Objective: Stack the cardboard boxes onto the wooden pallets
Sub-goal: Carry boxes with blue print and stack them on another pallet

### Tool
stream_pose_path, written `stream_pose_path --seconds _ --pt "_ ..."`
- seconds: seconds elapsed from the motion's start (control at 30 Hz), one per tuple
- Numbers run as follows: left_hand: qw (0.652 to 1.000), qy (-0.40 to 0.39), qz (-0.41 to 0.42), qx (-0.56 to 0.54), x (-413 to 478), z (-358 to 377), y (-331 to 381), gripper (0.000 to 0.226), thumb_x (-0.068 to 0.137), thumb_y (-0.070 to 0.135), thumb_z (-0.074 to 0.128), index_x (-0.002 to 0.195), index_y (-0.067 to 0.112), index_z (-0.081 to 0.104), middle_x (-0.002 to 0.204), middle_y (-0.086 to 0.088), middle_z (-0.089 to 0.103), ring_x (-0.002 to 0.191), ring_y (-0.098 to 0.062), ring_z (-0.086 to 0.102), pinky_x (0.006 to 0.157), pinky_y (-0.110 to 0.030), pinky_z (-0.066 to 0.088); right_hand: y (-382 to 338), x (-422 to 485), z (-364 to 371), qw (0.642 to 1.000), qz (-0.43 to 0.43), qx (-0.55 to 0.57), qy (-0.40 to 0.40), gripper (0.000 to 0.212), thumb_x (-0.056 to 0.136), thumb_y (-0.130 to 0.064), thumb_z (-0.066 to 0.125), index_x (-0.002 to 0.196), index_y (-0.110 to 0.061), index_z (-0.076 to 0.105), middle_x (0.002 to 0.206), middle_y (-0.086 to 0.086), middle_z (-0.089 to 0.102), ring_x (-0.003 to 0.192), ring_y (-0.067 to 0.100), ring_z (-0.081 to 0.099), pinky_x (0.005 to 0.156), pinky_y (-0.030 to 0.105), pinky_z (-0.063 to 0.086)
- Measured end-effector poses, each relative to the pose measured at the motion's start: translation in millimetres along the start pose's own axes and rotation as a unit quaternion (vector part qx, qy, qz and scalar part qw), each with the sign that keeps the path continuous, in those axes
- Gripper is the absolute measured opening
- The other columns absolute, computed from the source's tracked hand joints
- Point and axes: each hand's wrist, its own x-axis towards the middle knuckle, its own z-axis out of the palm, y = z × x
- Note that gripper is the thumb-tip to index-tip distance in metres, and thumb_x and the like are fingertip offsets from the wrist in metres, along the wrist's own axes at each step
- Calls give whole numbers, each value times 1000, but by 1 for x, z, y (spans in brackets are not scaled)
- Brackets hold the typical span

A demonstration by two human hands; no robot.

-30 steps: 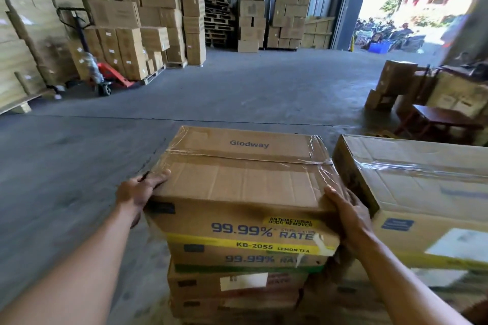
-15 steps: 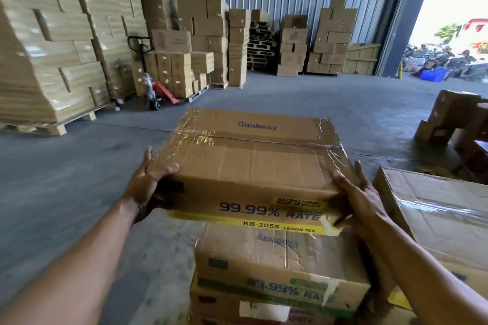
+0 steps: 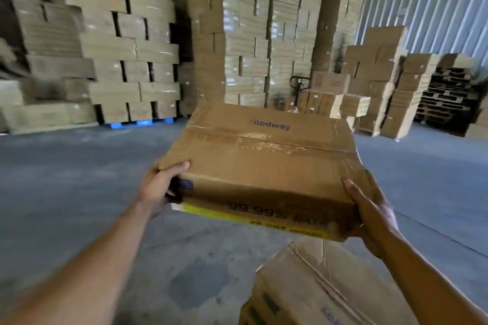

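I hold a taped brown cardboard box, printed "Glodway" on top with a yellow band along its front, in the air at chest height. My left hand grips its near left corner, thumb on top. My right hand clasps its near right corner from the side and below. Under the held box, at the lower right, stands the stack of boxes it came from, only its top box showing. A pile of empty wooden pallets stands at the far right.
Tall wrapped walls of boxes fill the back left and centre, one on a blue pallet. A hand pallet truck stands among lower box stacks at the back right. Grey concrete floor lies between.
The box has come up off its stack and swung left with me. My view has turned from the open doorway toward the tall box walls.
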Motion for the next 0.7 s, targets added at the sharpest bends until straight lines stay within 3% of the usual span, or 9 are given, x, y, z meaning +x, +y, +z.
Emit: stream_pose_path --seconds 0.17,0.3,0.37,0.47,0.6,0.7 --pt "991 133 25 -4 -86 -46 0 22 78 19 79 97 18 68 73 -8 64 71 -27 66 63 -47 50 21 2 17 992 10 -22 -125 78 65 -54 81 137 -50 49 117 -8 60 102 28 62 65 58 60" --pt "973 230 25 18 -172 -86 0 24 80 18 77 100 18 65 69 -5 66 58 -24 69 64 -46 49 51 -17 46 978 0 -30 -205 36 76 -50 81 109 -53 67 112 -9 71 108 26 67 89 59 55" --pt "962 271 33 26 -212 -105 4 24 81 16 76 101 22 65 75 -1 69 61 -25 69 62 -45 49 69 -31 66 972 0 -41 -233 33 80 -48 78 112 -45 69 114 -8 72 113 24 66 101 57 49" --pt "942 333 34 32 -262 -133 13 28 80 13 76 104 24 66 93 -2 70 75 -30 68 60 -49 53 89 -58 96 962 8 -71 -262 25 80 -51 75 103 -42 68 106 -9 71 113 24 65 103 48 48" --pt "912 408 26 33 -315 -168 22 32 79 16 79 103 29 63 107 -2 69 93 -33 68 54 -45 58 107 -98 135 948 49 -44 -310 47 83 -44 75 127 -32 62 118 -1 67 115 28 64 103 53 48" --pt "898 438 27 20 -350 -195 25 52 78 17 80 125 29 59 118 -8 65 103 -38 66 56 -48 58 116 -127 160 932 74 -23 -353 53 86 -42 73 136 -32 57 127 2 67 115 28 64 96 55 53"
